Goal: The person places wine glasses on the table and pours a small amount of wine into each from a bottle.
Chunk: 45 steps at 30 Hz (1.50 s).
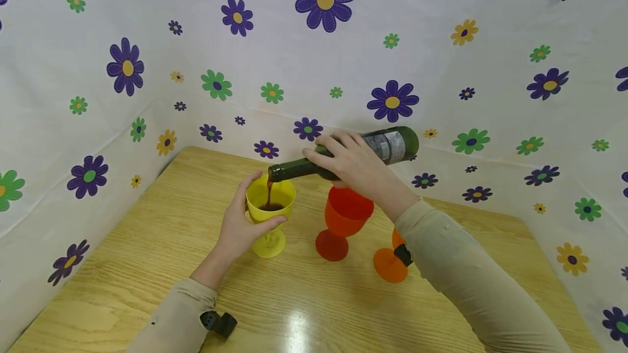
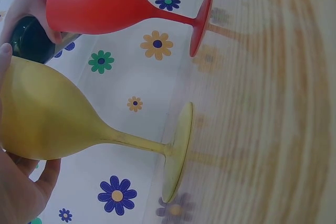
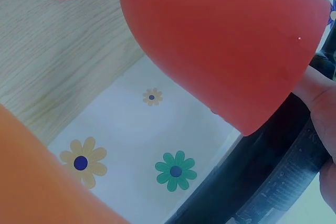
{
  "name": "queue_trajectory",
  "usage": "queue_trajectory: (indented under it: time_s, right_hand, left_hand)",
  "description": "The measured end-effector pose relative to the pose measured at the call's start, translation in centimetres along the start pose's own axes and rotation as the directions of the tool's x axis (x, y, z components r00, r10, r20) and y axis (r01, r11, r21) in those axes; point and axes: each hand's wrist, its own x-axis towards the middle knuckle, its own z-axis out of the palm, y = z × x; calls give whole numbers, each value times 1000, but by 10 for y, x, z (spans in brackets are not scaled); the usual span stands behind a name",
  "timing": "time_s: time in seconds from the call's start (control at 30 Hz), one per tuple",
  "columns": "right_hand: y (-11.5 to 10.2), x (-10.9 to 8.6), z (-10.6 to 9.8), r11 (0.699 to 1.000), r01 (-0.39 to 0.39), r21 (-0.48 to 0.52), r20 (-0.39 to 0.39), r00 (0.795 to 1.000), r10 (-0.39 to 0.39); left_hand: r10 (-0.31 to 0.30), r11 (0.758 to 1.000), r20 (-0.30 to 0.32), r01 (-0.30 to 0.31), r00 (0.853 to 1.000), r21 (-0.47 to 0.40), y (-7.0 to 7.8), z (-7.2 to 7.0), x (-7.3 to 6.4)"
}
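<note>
My left hand (image 1: 240,227) grips the bowl of a yellow goblet (image 1: 271,217), thumb on the near side and fingers round the far side. A dark green wine bottle (image 1: 407,143) lies tilted in my right hand (image 1: 355,165), its neck angled down to the left. From the mouth, right over the yellow rim, dark red liquid (image 1: 269,192) streams down into a small pool at the bottom of the bowl. Just below the right hand stands a red goblet (image 1: 338,217), with an orange goblet (image 1: 391,266) to its right, mostly hidden by the forearm.
All three goblets stand on a light wooden table (image 1: 196,200). White cloth walls (image 1: 275,59) printed with flowers rise behind the table and along its sides. Each sleeve carries a black wrist camera (image 1: 221,324).
</note>
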Motion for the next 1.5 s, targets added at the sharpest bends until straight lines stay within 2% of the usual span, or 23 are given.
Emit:
queue_trajectory:
  time_s: [0.1,0.3,0.37,0.53,0.63,1.5]
  right_hand:
    - [-2,2,-1,1000,-7,10,15,1000,7]
    - [-3,5,-1,1000,-10,14,36,999,9]
    - [-3,6,-1,1000,-10,12,44,999,9]
    - [-3,7,-1,1000,-13,14,64,998,12]
    - [-4,8,-1,1000,-14,18,70,997,13]
    - [-8,14,-1,999,-13,50,54,998,10]
  left_hand:
    - [-14,1000,6,14,1000,1,3,0,-1]
    - [-27,1000,16,27,1000,2,28,-3,-5]
    - [-22,1000,15,22,1000,2,26,-3,-4]
    - [-24,1000,9,24,1000,6,5,0,1]
    - [-9,1000,5,9,1000,4,0,0,1]
    - [-6,1000,13,7,1000,-16,-2,-1,1]
